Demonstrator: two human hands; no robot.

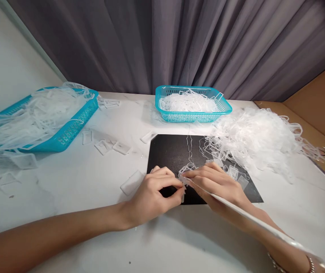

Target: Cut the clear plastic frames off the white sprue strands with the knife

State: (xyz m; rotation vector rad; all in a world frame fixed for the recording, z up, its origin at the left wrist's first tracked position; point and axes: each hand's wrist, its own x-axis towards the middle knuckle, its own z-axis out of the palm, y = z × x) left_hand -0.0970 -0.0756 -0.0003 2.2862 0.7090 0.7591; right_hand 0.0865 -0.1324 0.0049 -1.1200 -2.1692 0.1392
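Observation:
My left hand point(157, 189) is closed in a pinch on a small translucent plastic piece point(184, 180), over the front part of a black mat point(168, 151). Facing it, my right hand point(219, 184) has its fingers closed at the same piece. A long thin white object point(253, 219) runs from the right fingertips back over the hand and along the forearm; its kind is unclear. Thin looped plastic strands point(189, 167) lie just beyond the fingers. Where exactly the fingertips meet the piece is partly hidden.
A blue basket point(165, 115) of thin white plastic frames stands at the back. Another blue basket point(77, 131), heaped with translucent plastic pieces, is at left. A large pile of plastic strands point(261, 140) covers the right side. Small rectangular clear pieces point(121, 148) lie scattered on the white table point(80, 185).

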